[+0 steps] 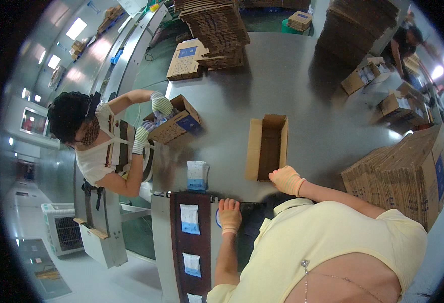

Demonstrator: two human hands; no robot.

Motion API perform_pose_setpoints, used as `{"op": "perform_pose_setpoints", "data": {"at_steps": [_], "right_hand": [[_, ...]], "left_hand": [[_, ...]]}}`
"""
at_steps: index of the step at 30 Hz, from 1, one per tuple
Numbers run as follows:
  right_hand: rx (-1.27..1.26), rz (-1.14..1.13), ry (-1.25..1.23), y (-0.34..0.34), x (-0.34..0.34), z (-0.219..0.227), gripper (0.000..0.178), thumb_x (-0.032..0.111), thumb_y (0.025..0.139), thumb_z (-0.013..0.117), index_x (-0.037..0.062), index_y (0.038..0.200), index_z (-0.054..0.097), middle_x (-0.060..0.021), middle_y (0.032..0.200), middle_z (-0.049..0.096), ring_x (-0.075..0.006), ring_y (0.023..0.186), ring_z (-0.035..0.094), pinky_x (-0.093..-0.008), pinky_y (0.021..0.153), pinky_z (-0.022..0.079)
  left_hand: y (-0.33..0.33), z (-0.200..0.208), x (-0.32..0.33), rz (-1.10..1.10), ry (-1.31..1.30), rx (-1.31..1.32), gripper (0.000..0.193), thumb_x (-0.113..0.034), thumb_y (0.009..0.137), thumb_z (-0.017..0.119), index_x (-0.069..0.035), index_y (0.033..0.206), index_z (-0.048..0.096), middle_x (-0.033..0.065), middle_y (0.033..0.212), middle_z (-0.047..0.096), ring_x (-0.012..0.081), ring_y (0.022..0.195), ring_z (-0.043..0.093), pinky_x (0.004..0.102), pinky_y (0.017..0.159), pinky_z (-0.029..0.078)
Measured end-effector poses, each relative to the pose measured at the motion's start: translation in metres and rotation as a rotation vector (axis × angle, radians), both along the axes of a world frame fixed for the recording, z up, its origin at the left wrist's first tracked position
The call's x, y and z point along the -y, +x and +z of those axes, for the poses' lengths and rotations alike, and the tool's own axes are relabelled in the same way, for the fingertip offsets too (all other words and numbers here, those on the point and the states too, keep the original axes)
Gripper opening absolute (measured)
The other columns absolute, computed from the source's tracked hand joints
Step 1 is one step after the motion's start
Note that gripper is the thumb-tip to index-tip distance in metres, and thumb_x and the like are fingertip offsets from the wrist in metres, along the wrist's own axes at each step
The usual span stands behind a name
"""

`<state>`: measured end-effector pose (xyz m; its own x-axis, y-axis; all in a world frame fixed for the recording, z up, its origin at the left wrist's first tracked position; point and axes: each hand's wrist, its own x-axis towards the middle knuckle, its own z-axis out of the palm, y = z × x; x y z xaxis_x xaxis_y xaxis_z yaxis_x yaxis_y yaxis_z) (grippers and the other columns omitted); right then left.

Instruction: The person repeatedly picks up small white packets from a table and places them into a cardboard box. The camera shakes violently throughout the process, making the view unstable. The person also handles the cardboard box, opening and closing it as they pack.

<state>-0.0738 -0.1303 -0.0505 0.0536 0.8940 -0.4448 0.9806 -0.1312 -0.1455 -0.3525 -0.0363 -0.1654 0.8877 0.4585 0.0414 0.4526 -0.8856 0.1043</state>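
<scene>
Pale yellow shirt (328, 242) over the worker's shoulders comes first, just on the near side of the open carton (253, 151), which sits on the steel table (307, 76) with its brown inside showing and one panel standing out along its left. The worker's right hand (284, 180) is at the carton's near right corner, fingers curled in; I can't tell whether it pinches the cardboard or only rests against it. Left of the carton and nearer, the left hand (229, 214) lies with fingers straight and slightly apart, on the frame beside a dark belt (205, 242).

That belt carries white-and-blue packets (189, 218) on the carton's near left; one more packet (197, 175) lies on the tabletop past its end. Farther left of the carton, a masked co-worker (108, 141) in striped gloves reaches into a second carton (174, 129).

Right of the open carton, a bulky stack of flattened boxes (398, 177) crowds the table close by the worker's forearm. Two filled cartons (360, 81) stand on its far right, near another person (406, 45). Beyond it, tall piles of flat cardboard rise at far left (214, 30) and far right (355, 30).
</scene>
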Motion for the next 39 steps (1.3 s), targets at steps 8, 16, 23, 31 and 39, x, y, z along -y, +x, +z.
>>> {"op": "perform_pose_setpoints", "data": {"at_steps": [8, 16, 23, 31, 39], "right_hand": [[-0.007, -0.014, -0.006, 0.001, 0.001, -0.003, 0.014, 0.014, 0.082, 0.057, 0.0063, 0.093, 0.062, -0.0108, 0.086, 0.067, -0.0280, 0.080, 0.067, -0.0392, 0.069, 0.051], [0.026, -0.008, 0.107, 0.002, 0.005, -0.015, 0.015, 0.021, 0.085, 0.056, 0.0083, 0.084, 0.063, -0.0091, 0.076, 0.067, -0.0268, 0.072, 0.067, -0.0386, 0.063, 0.051], [0.005, -0.013, -0.005, 0.000, -0.001, -0.004, 0.015, 0.015, 0.082, 0.059, 0.0075, 0.093, 0.063, -0.0100, 0.087, 0.068, -0.0269, 0.082, 0.068, -0.0386, 0.070, 0.052], [-0.006, -0.023, 0.059, 0.002, 0.003, -0.007, 0.013, 0.014, 0.082, 0.059, 0.0068, 0.092, 0.063, -0.0102, 0.084, 0.068, -0.0273, 0.078, 0.068, -0.0388, 0.066, 0.052], [0.014, 0.080, -0.001, -0.003, -0.002, -0.006, 0.016, 0.012, 0.081, 0.060, 0.0069, 0.096, 0.063, -0.0095, 0.086, 0.069, -0.0261, 0.079, 0.068, -0.0375, 0.064, 0.053]], "left_hand": [[0.002, 0.002, 0.000, 0.002, -0.011, 0.026, 0.036, -0.016, 0.067, 0.068, -0.011, 0.103, 0.062, 0.0090, 0.112, 0.055, 0.0290, 0.116, 0.047, 0.0499, 0.106, 0.030], [0.003, 0.002, -0.001, -0.002, -0.001, 0.021, 0.033, -0.017, 0.068, 0.068, -0.012, 0.101, 0.063, 0.0088, 0.111, 0.056, 0.0291, 0.116, 0.048, 0.0497, 0.105, 0.031], [0.000, -0.001, -0.001, -0.011, 0.011, 0.026, 0.034, -0.017, 0.068, 0.068, -0.011, 0.101, 0.063, 0.0094, 0.111, 0.056, 0.0296, 0.115, 0.048, 0.0509, 0.105, 0.031], [0.002, 0.002, -0.001, -0.028, 0.023, 0.017, 0.034, -0.016, 0.068, 0.068, -0.011, 0.102, 0.062, 0.0099, 0.111, 0.055, 0.0301, 0.114, 0.048, 0.0511, 0.104, 0.032], [0.004, 0.001, -0.002, -0.024, 0.001, 0.008, 0.035, -0.016, 0.067, 0.069, -0.011, 0.101, 0.062, 0.0095, 0.111, 0.055, 0.0304, 0.114, 0.048, 0.0500, 0.105, 0.032]]}}
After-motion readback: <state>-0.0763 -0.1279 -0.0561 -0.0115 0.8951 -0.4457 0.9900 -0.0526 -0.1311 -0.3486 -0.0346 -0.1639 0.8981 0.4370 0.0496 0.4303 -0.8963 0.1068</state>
